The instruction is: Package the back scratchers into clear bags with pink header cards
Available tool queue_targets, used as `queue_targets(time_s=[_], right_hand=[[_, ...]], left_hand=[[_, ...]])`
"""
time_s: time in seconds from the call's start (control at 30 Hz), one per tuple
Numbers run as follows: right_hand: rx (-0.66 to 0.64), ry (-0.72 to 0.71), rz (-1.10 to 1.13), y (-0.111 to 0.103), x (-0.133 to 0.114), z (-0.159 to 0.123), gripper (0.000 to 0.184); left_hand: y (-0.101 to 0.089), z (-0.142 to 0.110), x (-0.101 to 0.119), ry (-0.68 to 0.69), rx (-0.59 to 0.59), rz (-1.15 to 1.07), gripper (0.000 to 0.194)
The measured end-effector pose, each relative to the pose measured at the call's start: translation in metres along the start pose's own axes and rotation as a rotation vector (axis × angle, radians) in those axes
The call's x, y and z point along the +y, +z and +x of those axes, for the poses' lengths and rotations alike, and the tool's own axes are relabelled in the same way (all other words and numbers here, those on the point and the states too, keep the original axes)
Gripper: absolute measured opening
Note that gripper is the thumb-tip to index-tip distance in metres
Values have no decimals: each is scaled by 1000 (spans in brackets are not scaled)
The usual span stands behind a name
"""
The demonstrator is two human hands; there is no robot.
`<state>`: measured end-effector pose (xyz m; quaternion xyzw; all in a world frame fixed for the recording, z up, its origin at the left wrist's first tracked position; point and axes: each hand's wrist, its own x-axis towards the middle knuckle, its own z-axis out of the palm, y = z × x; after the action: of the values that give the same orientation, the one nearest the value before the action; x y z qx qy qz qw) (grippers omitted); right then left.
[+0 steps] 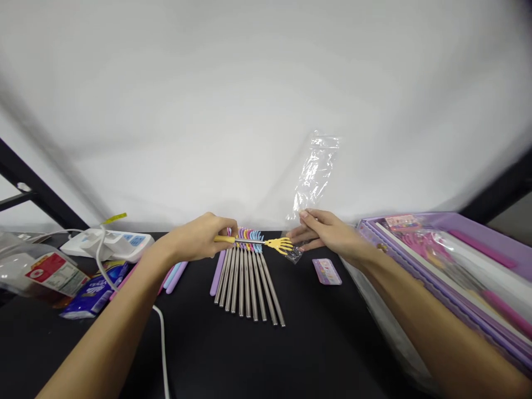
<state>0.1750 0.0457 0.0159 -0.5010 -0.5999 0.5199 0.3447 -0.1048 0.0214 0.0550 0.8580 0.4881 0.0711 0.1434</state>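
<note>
My left hand (210,235) is closed on the handle of a yellow back scratcher (279,244), held level with its hand-shaped head pointing right. In my right hand (322,233) a clear plastic bag (313,172) is pinched, its long body rising above the fingers. The yellow head lies just beside the bag's lower part; whether it touches the bag I cannot tell. Below the hands several back scratchers (248,282) lie side by side, with bare metal rods toward me and coloured heads at the back. A small printed card (327,271) rests on the black table near my right hand.
At the right stands a purple box (461,221) with packed back scratchers (432,249) inside. On the left are a white power strip (108,244), a blue packet (95,291), a labelled bottle (54,274), a white cable (163,343) and loose purple handles (177,277).
</note>
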Motion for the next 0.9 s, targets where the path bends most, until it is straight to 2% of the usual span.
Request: queue_targets(time_s=[0.13,0.3,0.43,0.7,0.9], right_hand=[[10,-4,17,-1,4,3,27],[91,12,74,-3,3,4,21],[124,-17,110,-5,3,5,19],[-18,-114,27,-7,4,2,30],[104,-67,111,-6,8,7,25]], left_hand=[[3,-1,-2,-42,-12,-1,12],[6,-1,-5,-65,-23,-53,17],[7,-1,-4,-68,-109,-138,17],[7,-1,-1,-74,-151,-171,16],[5,-2,1,-86,-183,-203,18]])
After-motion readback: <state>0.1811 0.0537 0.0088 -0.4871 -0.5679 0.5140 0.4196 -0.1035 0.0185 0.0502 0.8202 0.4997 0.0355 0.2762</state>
